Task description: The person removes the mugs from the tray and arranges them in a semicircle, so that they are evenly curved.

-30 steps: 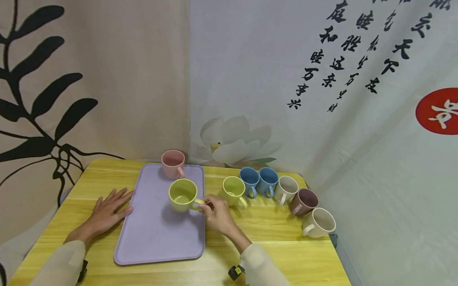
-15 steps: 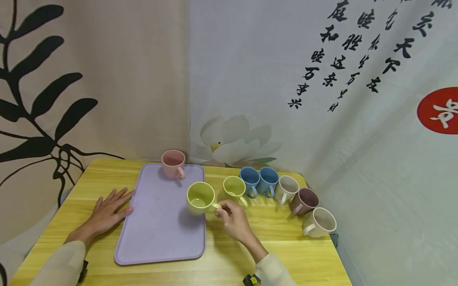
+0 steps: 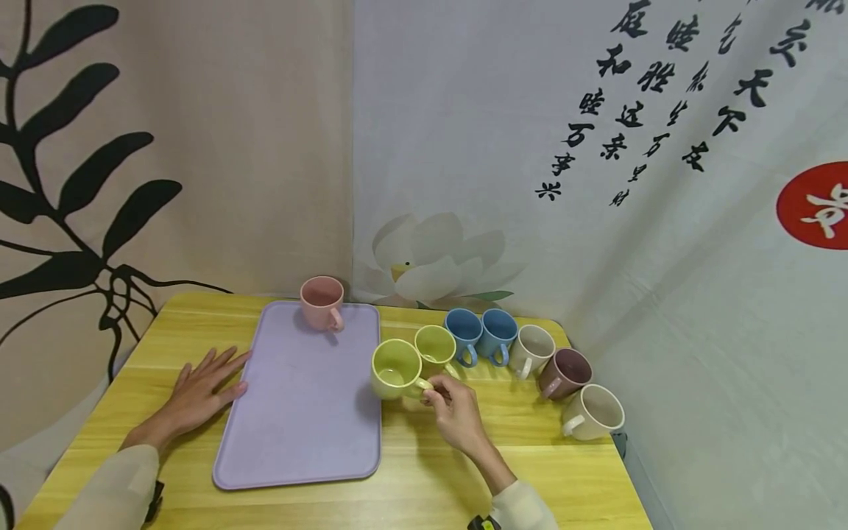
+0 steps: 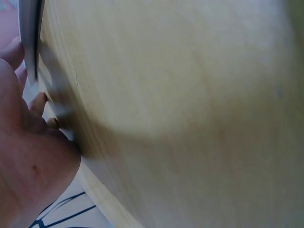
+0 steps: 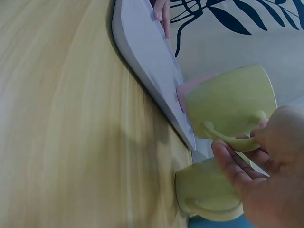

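By its handle, my right hand pinches a green mug above the right edge of the purple tray. In the right wrist view this mug is off the table, and a second green mug stands on the wood below. That second green mug is just behind the held one in the head view. A pink mug sits at the tray's far end. My left hand lies with straight fingers at the tray's left edge, fingertips touching the rim.
Right of the second green mug runs a curved row: two blue mugs, a white mug, a dark purple mug and a cream mug near the table's right edge. A printed cloth hangs behind the wooden table.
My right hand has carried the green mug rightward, from over the middle of the tray to over its right edge. The left hand has stayed in place.
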Demonstrator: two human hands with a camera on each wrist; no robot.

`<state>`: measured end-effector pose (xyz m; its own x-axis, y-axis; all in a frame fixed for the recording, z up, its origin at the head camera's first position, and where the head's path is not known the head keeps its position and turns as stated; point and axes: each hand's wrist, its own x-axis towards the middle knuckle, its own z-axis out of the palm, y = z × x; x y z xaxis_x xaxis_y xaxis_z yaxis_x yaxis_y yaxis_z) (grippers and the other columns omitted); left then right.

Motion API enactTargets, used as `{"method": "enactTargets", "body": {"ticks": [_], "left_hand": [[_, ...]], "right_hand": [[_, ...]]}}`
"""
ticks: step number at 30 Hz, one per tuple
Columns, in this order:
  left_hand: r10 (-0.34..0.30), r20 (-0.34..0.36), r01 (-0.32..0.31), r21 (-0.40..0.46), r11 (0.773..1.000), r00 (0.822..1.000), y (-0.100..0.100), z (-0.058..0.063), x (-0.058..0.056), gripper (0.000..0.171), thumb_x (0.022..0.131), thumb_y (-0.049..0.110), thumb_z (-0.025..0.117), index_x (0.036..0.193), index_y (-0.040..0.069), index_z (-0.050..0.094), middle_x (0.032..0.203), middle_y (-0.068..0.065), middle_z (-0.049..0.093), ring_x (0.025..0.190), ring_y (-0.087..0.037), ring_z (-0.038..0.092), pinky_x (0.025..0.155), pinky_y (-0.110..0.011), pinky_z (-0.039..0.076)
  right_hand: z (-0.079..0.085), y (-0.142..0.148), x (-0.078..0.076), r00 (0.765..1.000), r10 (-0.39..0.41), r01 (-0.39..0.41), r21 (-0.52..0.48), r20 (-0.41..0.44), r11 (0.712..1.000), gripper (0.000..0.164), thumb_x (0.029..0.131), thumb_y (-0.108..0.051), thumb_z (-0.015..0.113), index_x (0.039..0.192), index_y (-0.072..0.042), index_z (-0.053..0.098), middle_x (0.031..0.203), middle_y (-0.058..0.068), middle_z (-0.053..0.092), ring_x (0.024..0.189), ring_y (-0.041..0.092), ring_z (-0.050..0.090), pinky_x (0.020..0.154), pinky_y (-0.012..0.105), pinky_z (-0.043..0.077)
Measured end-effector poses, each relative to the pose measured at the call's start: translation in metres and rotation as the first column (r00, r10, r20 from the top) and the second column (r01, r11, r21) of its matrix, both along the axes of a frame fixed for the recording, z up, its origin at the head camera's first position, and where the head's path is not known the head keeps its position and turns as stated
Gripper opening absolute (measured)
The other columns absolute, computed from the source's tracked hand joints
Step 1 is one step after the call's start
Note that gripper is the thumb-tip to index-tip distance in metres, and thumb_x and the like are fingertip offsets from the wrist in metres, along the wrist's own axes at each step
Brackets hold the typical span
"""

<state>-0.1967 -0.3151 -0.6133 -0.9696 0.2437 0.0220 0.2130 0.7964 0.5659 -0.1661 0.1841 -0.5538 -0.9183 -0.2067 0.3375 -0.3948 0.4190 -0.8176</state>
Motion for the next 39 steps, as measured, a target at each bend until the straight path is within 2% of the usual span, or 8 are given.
{"method": "enactTargets", "body": {"ticks": [5,10,20,28,39], "left_hand": [[-0.002,-0.001,0.002,-0.001,1.000,1.000,0.001,0.001,0.000,0.067,0.106,0.048,0.052,0.164,0.020,0.031,0.170,-0.028,0.020,0.156,-0.061,0.006,0.115,-0.083,-0.005],[-0.004,-0.002,0.004,0.000,1.000,1.000,0.001,0.002,0.001,0.067,0.106,0.047,0.052,0.164,0.020,0.031,0.170,-0.029,0.020,0.155,-0.061,0.006,0.115,-0.084,-0.005],[0.001,0.008,-0.001,-0.009,1.000,1.000,0.000,0.000,0.000,0.068,0.106,0.048,0.052,0.164,0.021,0.030,0.171,-0.028,0.020,0.156,-0.060,0.005,0.116,-0.083,-0.006],[0.001,0.015,-0.001,-0.009,1.000,1.000,0.000,0.000,-0.001,0.068,0.106,0.049,0.051,0.164,0.022,0.030,0.171,-0.028,0.019,0.156,-0.060,0.005,0.116,-0.083,-0.005],[-0.003,0.009,0.003,-0.011,1.000,1.000,-0.001,0.000,-0.001,0.068,0.106,0.048,0.052,0.164,0.023,0.030,0.171,-0.027,0.019,0.156,-0.061,0.006,0.115,-0.083,-0.005]], "right_hand": [[-0.006,0.006,0.003,0.999,-0.013,0.012,-0.010,-0.043,1.000,0.004,0.098,-0.003,0.068,0.100,0.000,0.071,0.088,0.016,0.076,0.077,0.031,0.077,0.071,0.037,0.066],[-0.011,0.013,0.004,0.995,-0.036,0.039,0.024,-0.094,0.999,0.005,0.097,-0.006,0.070,0.100,-0.002,0.071,0.087,0.015,0.077,0.075,0.029,0.077,0.068,0.023,0.062],[-0.019,0.021,0.005,0.998,-0.054,0.055,0.052,-0.020,0.997,0.008,0.099,-0.006,0.068,0.103,0.001,0.071,0.090,0.020,0.077,0.078,0.036,0.077,0.067,0.020,0.060],[-0.025,0.021,0.004,0.998,-0.064,0.064,0.061,-0.003,0.996,0.009,0.099,-0.007,0.069,0.102,0.001,0.072,0.088,0.018,0.077,0.076,0.034,0.077,0.064,0.018,0.057],[-0.030,0.022,0.002,0.998,-0.055,0.055,0.054,0.004,0.997,0.010,0.099,-0.008,0.068,0.105,-0.001,0.072,0.091,0.018,0.078,0.076,0.035,0.077,0.063,0.020,0.060]]}}
